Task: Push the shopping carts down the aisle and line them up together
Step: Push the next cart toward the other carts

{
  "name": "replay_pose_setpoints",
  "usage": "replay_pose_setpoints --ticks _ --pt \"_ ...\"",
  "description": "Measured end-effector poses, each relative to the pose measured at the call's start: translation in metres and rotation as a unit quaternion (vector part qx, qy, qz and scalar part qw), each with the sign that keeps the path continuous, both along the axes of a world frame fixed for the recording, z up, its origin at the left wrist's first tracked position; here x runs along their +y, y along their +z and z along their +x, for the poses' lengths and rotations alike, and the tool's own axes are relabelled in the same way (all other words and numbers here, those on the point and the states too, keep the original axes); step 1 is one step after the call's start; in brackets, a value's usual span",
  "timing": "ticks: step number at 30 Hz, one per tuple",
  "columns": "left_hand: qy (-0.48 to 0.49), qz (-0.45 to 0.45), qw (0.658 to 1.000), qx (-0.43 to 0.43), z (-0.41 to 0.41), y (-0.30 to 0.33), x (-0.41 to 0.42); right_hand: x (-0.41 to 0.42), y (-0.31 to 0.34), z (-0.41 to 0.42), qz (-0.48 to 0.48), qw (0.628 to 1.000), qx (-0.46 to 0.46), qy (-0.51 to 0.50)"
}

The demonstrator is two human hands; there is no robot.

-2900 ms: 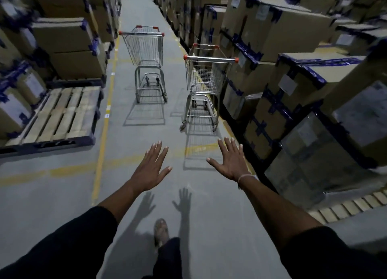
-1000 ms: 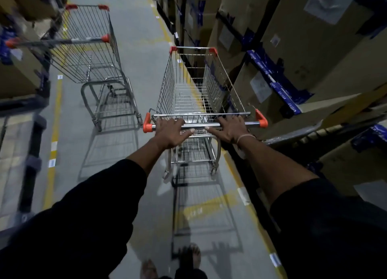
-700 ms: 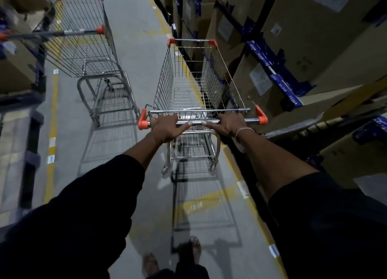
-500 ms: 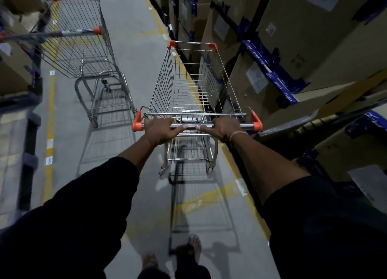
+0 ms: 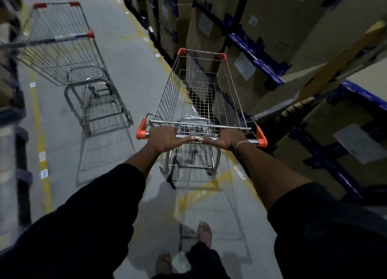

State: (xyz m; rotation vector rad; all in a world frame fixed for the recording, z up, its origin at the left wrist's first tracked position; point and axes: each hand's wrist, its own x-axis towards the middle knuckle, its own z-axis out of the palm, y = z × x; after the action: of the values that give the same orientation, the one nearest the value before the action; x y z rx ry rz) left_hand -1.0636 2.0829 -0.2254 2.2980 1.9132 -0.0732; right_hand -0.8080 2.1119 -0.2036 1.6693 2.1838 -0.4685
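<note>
Grey concrete floor runs down a warehouse aisle, marked with yellow floor lines along the left side and more yellow paint near the right. Stacked cardboard boxes with blue strapping and pale labels fill the racking on the right, close beside the near cart.

2 wire shopping carts stand in the aisle. The near shopping cart is directly ahead, its basket empty, with orange caps on its front corners and on both ends of its metal handle bar. The left hand is wrapped around the bar left of centre, fingers curled over it, and the right hand grips the bar right of centre in the same way; the 2 thumb tips nearly meet in the middle. A thin pale wristband circles the right wrist. Both arms wear black sleeves.

The second shopping cart stands well apart to the left and further up the aisle, also empty, blurred at its left edge.

A bare foot steps forward on the floor below the near cart.
</note>
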Motion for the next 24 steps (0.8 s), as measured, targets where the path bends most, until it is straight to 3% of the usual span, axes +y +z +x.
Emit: replay_pose_setpoints --ticks 8,24 --pt "-0.051 0.021 0.998 0.002 0.01 0.0 -0.06 -0.089 -0.005 0.01 0.033 0.996 -0.01 -0.078" --pt "-0.174 0.033 0.984 -0.027 0.035 0.0 -0.204 -0.28 0.01 0.028 -0.031 0.978 -0.003 -0.205"
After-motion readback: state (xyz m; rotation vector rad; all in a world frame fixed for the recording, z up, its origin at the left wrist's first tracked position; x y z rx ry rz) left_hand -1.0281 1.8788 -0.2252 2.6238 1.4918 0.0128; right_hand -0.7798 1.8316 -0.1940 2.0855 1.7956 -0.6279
